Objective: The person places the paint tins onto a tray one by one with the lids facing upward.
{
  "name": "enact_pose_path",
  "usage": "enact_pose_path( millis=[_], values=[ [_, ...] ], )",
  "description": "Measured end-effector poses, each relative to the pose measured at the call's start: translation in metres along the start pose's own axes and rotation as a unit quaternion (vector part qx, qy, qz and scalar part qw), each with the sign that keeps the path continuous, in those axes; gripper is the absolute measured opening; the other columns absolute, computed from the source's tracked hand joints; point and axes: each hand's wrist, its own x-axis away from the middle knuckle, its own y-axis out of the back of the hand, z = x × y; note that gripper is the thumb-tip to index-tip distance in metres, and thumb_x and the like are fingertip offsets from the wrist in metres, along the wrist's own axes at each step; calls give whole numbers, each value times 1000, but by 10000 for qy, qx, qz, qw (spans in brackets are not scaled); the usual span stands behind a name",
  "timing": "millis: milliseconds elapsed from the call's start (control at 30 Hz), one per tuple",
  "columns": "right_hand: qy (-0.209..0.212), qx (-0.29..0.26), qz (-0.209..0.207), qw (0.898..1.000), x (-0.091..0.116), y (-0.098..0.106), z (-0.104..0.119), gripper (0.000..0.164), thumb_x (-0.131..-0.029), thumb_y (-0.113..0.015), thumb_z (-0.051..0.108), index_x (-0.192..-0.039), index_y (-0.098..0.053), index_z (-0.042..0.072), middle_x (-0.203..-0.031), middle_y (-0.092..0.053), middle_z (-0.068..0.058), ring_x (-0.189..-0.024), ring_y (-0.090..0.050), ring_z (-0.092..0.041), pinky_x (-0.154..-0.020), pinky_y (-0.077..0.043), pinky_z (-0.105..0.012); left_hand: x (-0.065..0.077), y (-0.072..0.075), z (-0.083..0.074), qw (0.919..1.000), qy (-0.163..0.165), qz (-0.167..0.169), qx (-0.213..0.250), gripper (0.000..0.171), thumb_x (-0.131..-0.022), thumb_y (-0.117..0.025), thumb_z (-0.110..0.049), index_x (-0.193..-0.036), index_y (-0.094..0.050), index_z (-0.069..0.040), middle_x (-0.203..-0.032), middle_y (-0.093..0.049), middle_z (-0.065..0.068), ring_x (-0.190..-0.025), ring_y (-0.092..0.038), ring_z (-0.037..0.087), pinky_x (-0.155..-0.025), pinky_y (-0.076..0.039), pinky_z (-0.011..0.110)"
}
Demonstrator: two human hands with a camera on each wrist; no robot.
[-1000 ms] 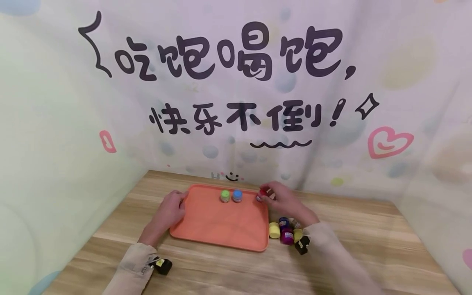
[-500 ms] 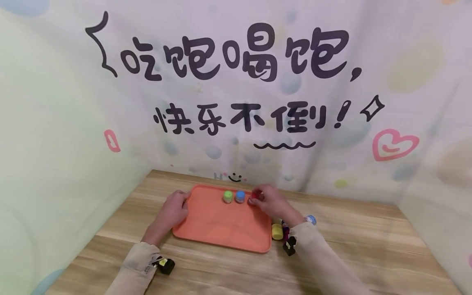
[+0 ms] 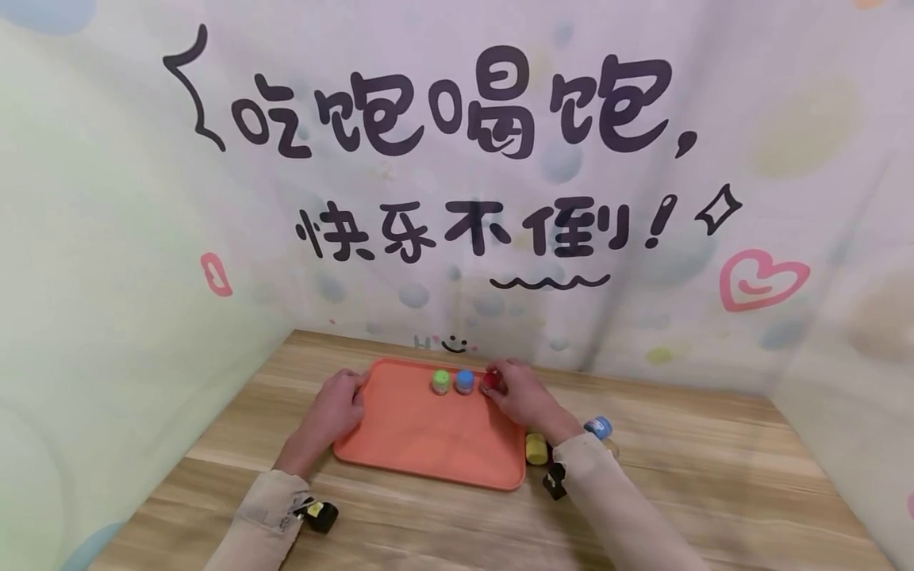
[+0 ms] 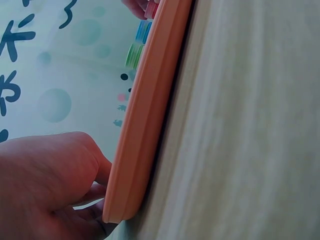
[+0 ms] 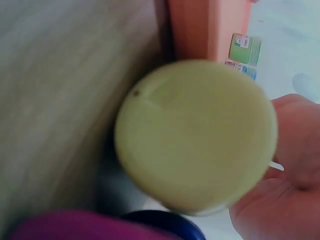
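My left hand [image 3: 336,408] holds the left edge of an orange tray [image 3: 428,440] lying on the wooden table. In the left wrist view, the thumb side of that hand meets the tray's rim. Along the tray's back edge stand a small green-lidded jar [image 3: 441,381] and a blue-lidded jar [image 3: 465,381], both upright. My right hand [image 3: 524,394] pinches a red-lidded jar [image 3: 489,381] just right of the blue one, over the tray's back right part. Whether the red jar's base rests on the tray cannot be seen.
Right of the tray lie a yellow jar [image 3: 536,449] and another blue jar [image 3: 598,427], partly behind my right forearm. The right wrist view also shows a magenta jar [image 5: 85,227] and a dark blue one [image 5: 165,222] there. A printed cloth wall [image 3: 400,309] closes off the back.
My right hand has carried the red jar leftwards from the tray's right edge to beside the blue jar. A blue jar has come into view beyond the right sleeve. The left hand keeps its hold.
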Motion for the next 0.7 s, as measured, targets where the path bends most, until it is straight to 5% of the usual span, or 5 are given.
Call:
enact_pose_path(
  millis=[400,700],
  values=[
    [79,-99,86,9999,9,20,-4,43,-98,-77,7,-139,-66,3,-126,-70,-16,-108,-68,-27,-95,-61,-45,-1,-1,2,10000,-70,-31,31,46,-100,-57,4,-144,-61,12,-132,-67,31,-123,-65,45,-105,-56,58],
    [88,-154,95,9998,24,40,-16,44,-102,-74,18,-143,-64,5,-133,-69,-19,-118,-67,-34,-101,-58,-51,0,0,0,10000,-75,-28,53,44,-99,-59,4,-143,-62,13,-130,-68,32,-121,-66,44,-102,-56,59]
  ],
)
